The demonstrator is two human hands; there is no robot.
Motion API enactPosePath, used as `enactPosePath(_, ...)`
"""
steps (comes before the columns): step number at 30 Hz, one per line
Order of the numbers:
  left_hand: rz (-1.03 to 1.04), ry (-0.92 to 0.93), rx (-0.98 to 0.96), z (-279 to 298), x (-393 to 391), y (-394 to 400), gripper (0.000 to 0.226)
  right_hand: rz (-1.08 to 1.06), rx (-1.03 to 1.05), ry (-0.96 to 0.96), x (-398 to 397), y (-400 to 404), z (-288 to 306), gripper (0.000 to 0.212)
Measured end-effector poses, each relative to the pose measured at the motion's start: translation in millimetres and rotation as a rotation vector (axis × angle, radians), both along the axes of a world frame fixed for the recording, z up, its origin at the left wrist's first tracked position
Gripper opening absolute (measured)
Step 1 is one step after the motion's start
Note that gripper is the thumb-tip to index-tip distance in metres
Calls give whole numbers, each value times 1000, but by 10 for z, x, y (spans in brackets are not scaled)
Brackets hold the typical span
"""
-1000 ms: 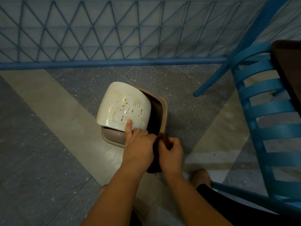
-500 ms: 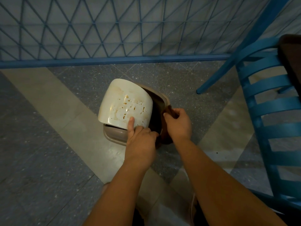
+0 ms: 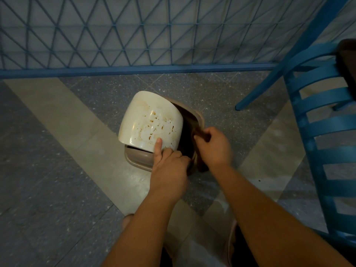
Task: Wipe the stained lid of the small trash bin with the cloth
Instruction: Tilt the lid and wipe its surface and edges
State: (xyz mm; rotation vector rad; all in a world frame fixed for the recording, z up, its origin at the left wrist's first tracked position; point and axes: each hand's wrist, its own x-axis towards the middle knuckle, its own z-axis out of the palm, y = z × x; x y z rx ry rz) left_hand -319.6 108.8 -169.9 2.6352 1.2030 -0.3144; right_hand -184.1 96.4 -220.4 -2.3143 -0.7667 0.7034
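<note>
A small beige trash bin (image 3: pixel 137 158) stands on the floor. Its white lid (image 3: pixel 148 120) is tilted up and speckled with orange-brown stains. My left hand (image 3: pixel 169 166) holds the lid's near right corner, the index finger pointing up along the lid face and the other fingers curled at the edge. My right hand (image 3: pixel 212 145) grips a dark brown cloth (image 3: pixel 194 132) at the bin's right side, beside the lid. The cloth hangs down between my two hands, and its lower part is partly hidden behind them.
A blue slatted chair (image 3: pixel 323 132) stands close on the right, one leg (image 3: pixel 250 101) angling down near the bin. A blue lattice fence (image 3: pixel 134 35) runs across the back. The floor (image 3: pixel 57 170) has grey and beige tiles. My feet show below.
My right hand has carried the cloth up from near my left wrist to the bin's right side beside the lid. My left hand has stayed on the lid's corner.
</note>
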Motion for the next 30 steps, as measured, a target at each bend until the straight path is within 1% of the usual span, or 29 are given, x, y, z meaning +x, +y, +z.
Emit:
enactPosePath(3,12,-4,6,3,16,-3,31,-26,19,2,173,174,18,17)
enactPosePath(7,31,9,12,16,32,-16,29,-136,47,65,-73,-92,-49,13)
enactPosePath(11,26,25,-2,49,43,-29,25,-120,113,170,-409,-489,-83,10)
enactPosePath(15,3,27,-9,50,2,5,24,-115,89,177,-257,-420,-35,12)
enactPosePath(17,-6,32,-6,47,-18,27,27,-220,40,202,-59,-291,18,19)
enactPosePath(20,-24,81,-4,102,-80,41,33,-374,-15,332,178,-283,49,30)
enactPosePath(22,-27,147,17,157,-145,27,33,-423,-25,392,215,-422,34,35)
enactPosePath(24,-8,201,46,187,-180,-10,32,-440,-39,454,163,-600,-1,35)
enactPosePath(25,5,195,62,179,-173,-29,33,-439,-49,485,114,-680,-26,34)
enactPosePath(27,28,95,69,108,-101,-58,38,-431,-63,523,-8,-787,-51,32)
enactPosePath(28,45,31,40,54,-39,-67,44,-428,-58,532,-68,-813,-55,29)
enactPosePath(30,96,-50,-81,-63,90,-82,55,-425,-42,545,-173,-842,-61,21)
